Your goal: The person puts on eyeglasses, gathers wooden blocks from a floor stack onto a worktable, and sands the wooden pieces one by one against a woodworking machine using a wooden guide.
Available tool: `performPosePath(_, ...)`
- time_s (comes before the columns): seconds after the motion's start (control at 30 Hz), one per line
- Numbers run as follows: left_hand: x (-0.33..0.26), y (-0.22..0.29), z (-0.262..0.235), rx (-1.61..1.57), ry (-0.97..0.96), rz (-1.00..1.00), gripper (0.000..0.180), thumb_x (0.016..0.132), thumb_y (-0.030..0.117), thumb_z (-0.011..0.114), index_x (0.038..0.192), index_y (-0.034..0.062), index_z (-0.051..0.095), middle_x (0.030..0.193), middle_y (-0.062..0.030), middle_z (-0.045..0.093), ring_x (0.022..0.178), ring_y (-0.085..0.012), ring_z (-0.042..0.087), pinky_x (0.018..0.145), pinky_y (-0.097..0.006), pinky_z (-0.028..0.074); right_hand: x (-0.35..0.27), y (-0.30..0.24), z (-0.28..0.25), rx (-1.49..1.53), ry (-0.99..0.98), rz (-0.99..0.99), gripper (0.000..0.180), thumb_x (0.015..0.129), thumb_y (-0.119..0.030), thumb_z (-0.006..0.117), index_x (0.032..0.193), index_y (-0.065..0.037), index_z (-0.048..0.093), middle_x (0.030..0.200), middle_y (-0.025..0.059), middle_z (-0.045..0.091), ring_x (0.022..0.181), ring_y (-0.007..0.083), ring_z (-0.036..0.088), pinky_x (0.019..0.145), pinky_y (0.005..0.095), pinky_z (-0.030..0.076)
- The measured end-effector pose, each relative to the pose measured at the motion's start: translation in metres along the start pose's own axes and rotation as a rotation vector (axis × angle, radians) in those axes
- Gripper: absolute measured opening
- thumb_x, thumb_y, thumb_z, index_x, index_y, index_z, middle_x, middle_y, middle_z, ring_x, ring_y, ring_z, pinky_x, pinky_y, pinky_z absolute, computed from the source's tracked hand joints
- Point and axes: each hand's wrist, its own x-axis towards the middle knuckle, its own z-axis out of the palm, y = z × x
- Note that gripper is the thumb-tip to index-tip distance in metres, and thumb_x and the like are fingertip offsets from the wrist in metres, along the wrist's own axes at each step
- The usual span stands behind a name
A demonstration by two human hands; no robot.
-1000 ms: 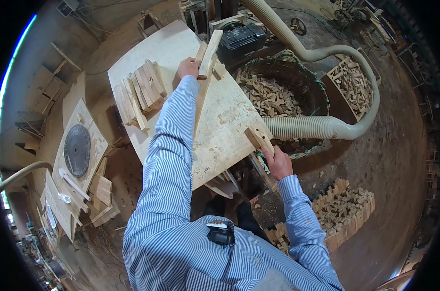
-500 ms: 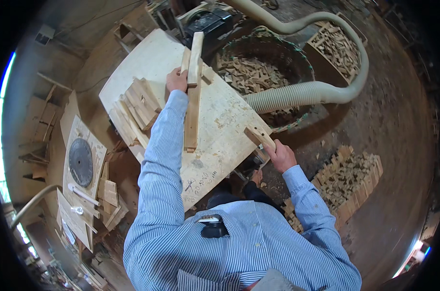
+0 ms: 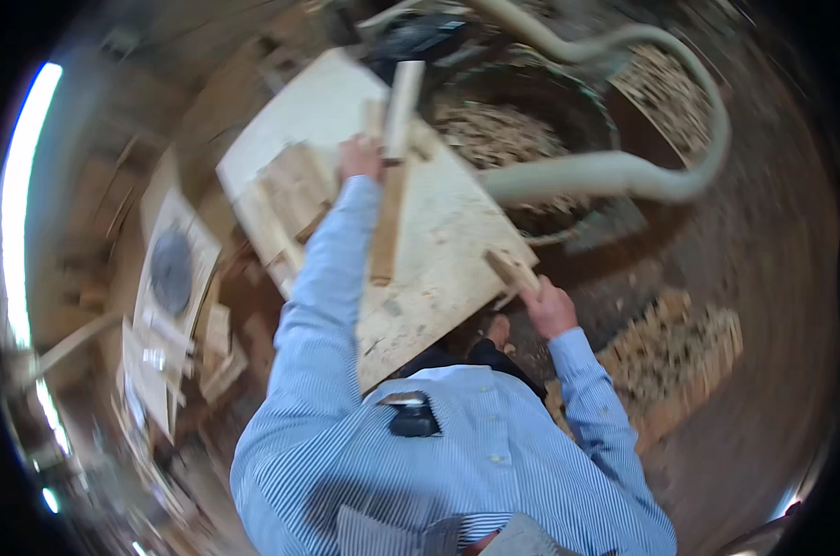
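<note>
The right hand (image 3: pixel 553 311) is clasping a block (image 3: pixel 511 270) by one end; a strip (image 3: pixel 404 109) is lying beside the left hand (image 3: pixel 359 158), fingers too blurred to tell.

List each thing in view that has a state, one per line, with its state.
Light board: partly covered, partly bare.
Left hand: beside the pale bar, grip unclear.
Right hand: closed on the short wooden piece.
Slats: grouped side by side.
Brown strip: lying on the board.
Basket: partly filled with offcuts.
Hose: bent in a curve.
Floor blocks: packed together.
Dark disc: on a panel, blurred.
</note>
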Motion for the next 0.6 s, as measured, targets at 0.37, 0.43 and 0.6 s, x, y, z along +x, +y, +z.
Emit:
performPosePath(0.37, -0.255, 0.026, -0.055, -0.436, 0.225, 0.191, 0.051, 0.095, 0.023, 0.073, 0.142, 0.0073, 0.058, 0.133, -0.0183, 0.057, 0.122, -0.0386, 0.058, 0.104, -0.048, 0.05, 0.011, 0.018, 0.024, -0.009, 0.066, -0.153, 0.061, 0.106, -0.054, 0.053, 0.116, 0.004, 0.066, 0.103, 0.0332, 0.07, 0.1, 0.0549, 0.065, 0.083, 0.0581, 0.05)
performPosePath(0.43, -0.303, 0.014, -0.064, -0.396, 0.238, 0.141, 0.053, 0.095, 0.023, 0.073, 0.144, 0.0088, 0.057, 0.134, -0.0182, 0.057, 0.122, -0.0385, 0.058, 0.105, -0.048, 0.05, 0.015, 0.024, 0.028, 0.126, 0.02, -0.15, 0.057, 0.107, -0.053, 0.055, 0.105, 0.003, 0.066, 0.071, 0.0166, 0.064, 0.057, 0.0276, 0.063, 0.055, 0.0451, 0.051)
performPosePath(0.6, -0.388, -0.012, -0.085, -0.335, 0.206, 0.014, 0.047, 0.098, 0.023, 0.072, 0.142, 0.0104, 0.059, 0.136, -0.0148, 0.057, 0.125, -0.0359, 0.059, 0.105, -0.045, 0.051, 0.017, 0.028, 0.029, 0.158, -0.039, -0.073, 0.053, 0.108, -0.049, 0.054, 0.103, 0.002, 0.063, 0.063, 0.009, 0.058, 0.047, 0.0189, 0.058, 0.046, 0.0377, 0.048)
